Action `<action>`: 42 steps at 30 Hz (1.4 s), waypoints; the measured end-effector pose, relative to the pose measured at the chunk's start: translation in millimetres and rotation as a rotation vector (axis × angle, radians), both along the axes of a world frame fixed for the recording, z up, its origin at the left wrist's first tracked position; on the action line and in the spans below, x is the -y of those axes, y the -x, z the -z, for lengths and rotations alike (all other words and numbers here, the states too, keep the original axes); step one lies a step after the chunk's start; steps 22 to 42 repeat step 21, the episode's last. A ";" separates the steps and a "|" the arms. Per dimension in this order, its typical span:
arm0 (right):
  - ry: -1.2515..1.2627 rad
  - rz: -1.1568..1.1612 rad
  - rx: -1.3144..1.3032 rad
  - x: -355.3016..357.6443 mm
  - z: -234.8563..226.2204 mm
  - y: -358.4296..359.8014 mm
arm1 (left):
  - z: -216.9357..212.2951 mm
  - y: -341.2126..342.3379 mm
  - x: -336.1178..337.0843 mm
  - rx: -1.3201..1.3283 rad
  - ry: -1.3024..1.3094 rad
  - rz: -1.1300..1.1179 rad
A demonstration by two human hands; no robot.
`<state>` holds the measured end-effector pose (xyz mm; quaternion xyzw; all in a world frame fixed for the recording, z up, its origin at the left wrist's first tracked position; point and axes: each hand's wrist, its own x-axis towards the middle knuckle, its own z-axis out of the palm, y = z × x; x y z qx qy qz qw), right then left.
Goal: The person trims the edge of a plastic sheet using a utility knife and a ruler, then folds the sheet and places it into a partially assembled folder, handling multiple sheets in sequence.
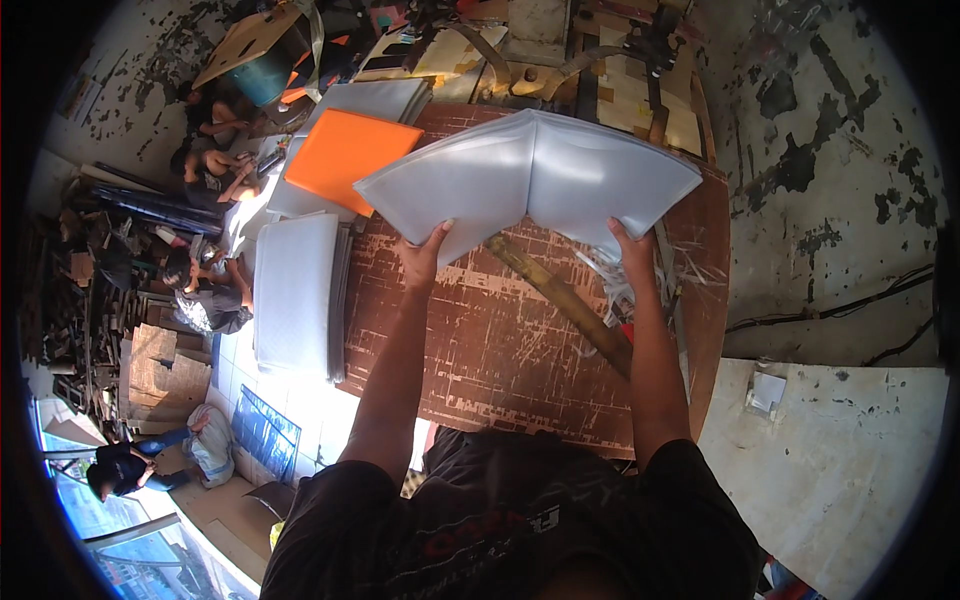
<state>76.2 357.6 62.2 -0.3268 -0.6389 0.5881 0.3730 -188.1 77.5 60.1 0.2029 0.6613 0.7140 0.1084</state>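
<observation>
A silvery grey plastic cover (465,185), creased down the middle and spread like an open book, is held over the worn red-brown table. My left hand (424,258) grips the near edge of its left half, with the thumb on top. On the near edge of the right half, my right hand (632,248) has its thumb on top too; the fingers of both hands are mostly hidden below. Left of my left hand lies a stack of similar grey covers (295,295). Beyond it, an orange cover (350,155) rests on more grey ones.
A worn wooden strip (560,300) lies slantwise across the table (480,350), with thin plastic scraps (612,285) near my right forearm. Clutter and a machine-like frame (580,70) stand at the far edge. Several people sit on the floor at left. A peeling wall (820,170) rises at right.
</observation>
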 end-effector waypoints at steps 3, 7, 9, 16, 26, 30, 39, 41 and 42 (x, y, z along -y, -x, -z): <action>-0.025 -0.018 0.007 -2.3 -1.0 -0.6 | 4.9 -0.1 -2.0 -0.020 -0.058 -0.012; -0.012 -0.019 0.010 -3.0 0.0 -1.6 | 7.1 -2.9 -1.4 -0.011 0.005 -0.021; -0.026 -0.036 -0.036 -3.1 0.2 -2.0 | 5.3 -4.9 -2.1 -0.030 0.027 -0.031; -0.017 -0.034 -0.019 -0.2 -1.2 -1.6 | 4.0 -6.4 -0.9 0.016 0.006 -0.016; -0.018 -0.026 0.001 -1.5 0.3 -2.5 | 1.9 -9.4 -3.7 0.026 -0.011 -0.017; -0.018 -0.026 0.001 -1.5 0.3 -2.5 | 1.9 -9.4 -3.7 0.026 -0.011 -0.017; -0.018 -0.026 0.001 -1.5 0.3 -2.5 | 1.9 -9.4 -3.7 0.026 -0.011 -0.017; -0.018 -0.026 0.001 -1.5 0.3 -2.5 | 1.9 -9.4 -3.7 0.026 -0.011 -0.017; -0.018 -0.026 0.001 -1.5 0.3 -2.5 | 1.9 -9.4 -3.7 0.026 -0.011 -0.017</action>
